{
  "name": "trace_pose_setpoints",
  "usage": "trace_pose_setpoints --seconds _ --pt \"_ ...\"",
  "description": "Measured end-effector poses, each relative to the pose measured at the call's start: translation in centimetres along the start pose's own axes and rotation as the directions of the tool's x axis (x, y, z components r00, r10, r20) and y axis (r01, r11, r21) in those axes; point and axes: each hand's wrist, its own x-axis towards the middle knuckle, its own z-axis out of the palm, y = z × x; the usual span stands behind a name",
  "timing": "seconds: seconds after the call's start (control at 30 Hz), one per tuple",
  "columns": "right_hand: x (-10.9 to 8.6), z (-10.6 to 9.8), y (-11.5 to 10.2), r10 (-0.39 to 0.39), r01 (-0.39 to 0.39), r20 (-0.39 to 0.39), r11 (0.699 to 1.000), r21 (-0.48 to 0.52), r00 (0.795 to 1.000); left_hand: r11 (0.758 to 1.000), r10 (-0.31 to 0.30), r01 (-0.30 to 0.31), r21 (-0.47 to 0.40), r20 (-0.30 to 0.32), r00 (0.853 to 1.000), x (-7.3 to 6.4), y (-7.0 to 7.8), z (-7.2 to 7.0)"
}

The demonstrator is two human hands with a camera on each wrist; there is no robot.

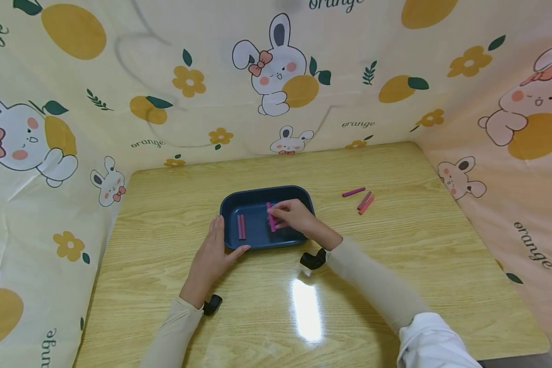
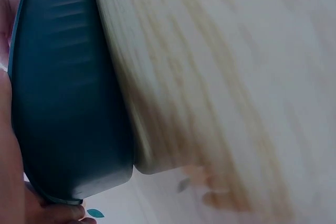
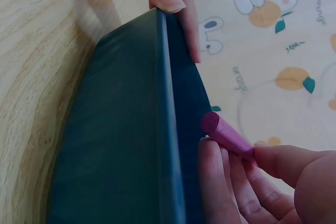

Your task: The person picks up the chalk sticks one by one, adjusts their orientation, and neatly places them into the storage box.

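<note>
A dark blue rectangular tray lies on the table. My left hand rests against its left end, fingers straight along the side and thumb on the front rim. Over the tray's right half, my right hand pinches a short, round magenta stick between thumb and fingers. One end of this stick points out past the fingertips in the right wrist view. Two pinkish-purple sticks lie side by side on the tray floor at the left. The left wrist view shows the tray's outer wall close up.
To the right of the tray, a purple stick, a dull pink stick and a coral stick lie on the wooden table. A patterned cloth with rabbits and oranges encloses the back and sides.
</note>
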Motion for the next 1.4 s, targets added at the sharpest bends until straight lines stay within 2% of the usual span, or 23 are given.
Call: trace_pose_setpoints --seconds 0.4,0.9,1.2,1.4 --pt "1.6 1.4 0.9 0.038 -0.038 0.007 0.999 -0.003 0.999 1.0 -0.007 0.007 -0.009 0.001 1.0 0.0 0.0 0.0" --pt "3.8 3.7 1.7 0.125 -0.126 -0.03 0.992 -0.024 0.992 1.0 0.006 -0.007 -0.009 -0.02 1.0 0.0 -0.2 0.1" --pt "4.5 4.5 2.2 0.153 -0.153 -0.005 0.988 0.022 0.988 1.0 0.009 -0.009 -0.007 -0.008 1.0 0.1 -0.1 0.2" --pt "4.7 4.7 2.3 0.174 -0.175 -0.038 0.985 -0.004 0.984 1.0 0.014 -0.014 -0.021 -0.019 1.0 0.1 0.0 0.1"
